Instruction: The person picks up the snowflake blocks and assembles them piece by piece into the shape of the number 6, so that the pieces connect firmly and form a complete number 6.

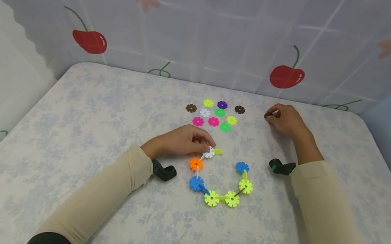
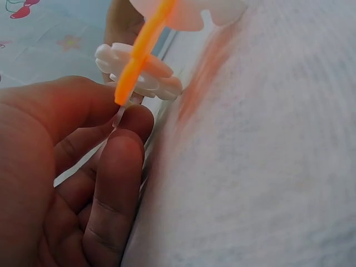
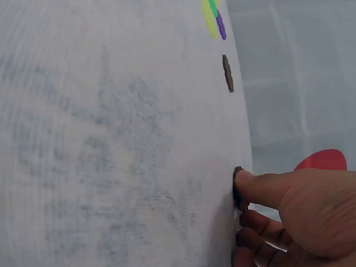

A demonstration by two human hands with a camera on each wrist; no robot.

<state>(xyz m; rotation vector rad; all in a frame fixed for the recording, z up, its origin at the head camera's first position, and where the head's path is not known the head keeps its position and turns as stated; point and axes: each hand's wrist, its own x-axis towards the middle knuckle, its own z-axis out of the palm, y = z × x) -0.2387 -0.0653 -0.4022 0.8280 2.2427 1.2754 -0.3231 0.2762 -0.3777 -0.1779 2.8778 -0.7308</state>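
A chain of notched plastic discs lies in a U on the table, with an orange disc (image 1: pixel 196 165), a blue disc (image 1: pixel 196 183) and several yellow-green discs (image 1: pixel 212 199) slotted together. Its right end is another blue disc (image 1: pixel 242 167). My left hand (image 1: pixel 185 140) pinches the chain's upper left end, beside a white disc (image 1: pixel 209 153) and a yellow-green one (image 1: pixel 218 151). Close up, its thumb and fingertips grip a pale disc edge next to an orange disc (image 2: pixel 133 69). Far to the right, my right hand (image 1: pixel 287 120) pinches a brown disc (image 3: pixel 237 189) between thumb and fingers, at the tabletop.
Loose discs lie in a group beyond the chain, among them a purple disc (image 1: pixel 222 105), a pink disc (image 1: pixel 213 121) and a brown one (image 1: pixel 239 110). A patterned cloth covers the table (image 1: pixel 137 100). Behind its far edge hangs a curtain (image 1: pixel 209 34) printed with cherries.
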